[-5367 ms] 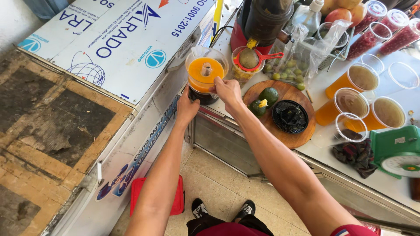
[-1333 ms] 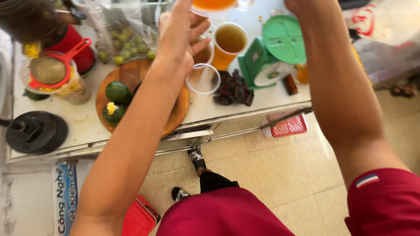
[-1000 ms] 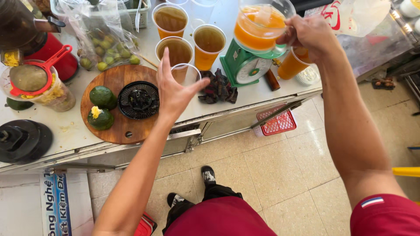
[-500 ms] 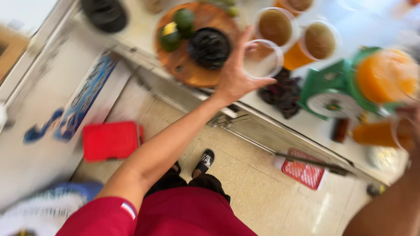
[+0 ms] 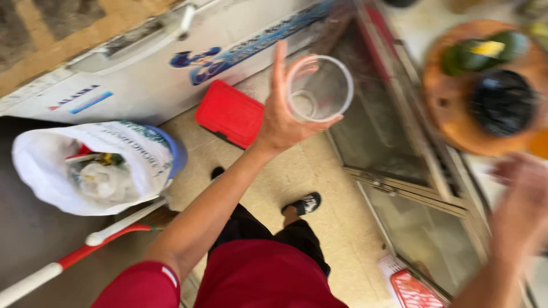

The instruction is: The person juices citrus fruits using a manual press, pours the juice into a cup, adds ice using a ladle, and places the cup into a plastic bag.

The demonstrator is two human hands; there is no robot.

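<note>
My left hand (image 5: pixel 283 117) grips an empty clear plastic cup (image 5: pixel 318 88), held out over the tiled floor beside the counter with its mouth facing me. My right hand (image 5: pixel 522 202) is a blur at the right edge, near the counter's front; I cannot make out whether it holds anything. A round wooden board (image 5: pixel 451 122) on the counter at the top right carries green fruit (image 5: pixel 474 51) and a black juicer cone (image 5: pixel 502 102).
A bin lined with a white bag (image 5: pixel 97 165) full of rubbish stands at the left. A red stool (image 5: pixel 228 114) sits on the floor by a white chest freezer (image 5: pixel 148 63). A red and white mop handle (image 5: pixel 68 256) lies low left. A red basket (image 5: pixel 414 288) sits at the bottom right.
My view has swung left toward the floor and the bin. My left hand has carried the empty cup away from the counter. The orange jug that my right hand held is out of sight.
</note>
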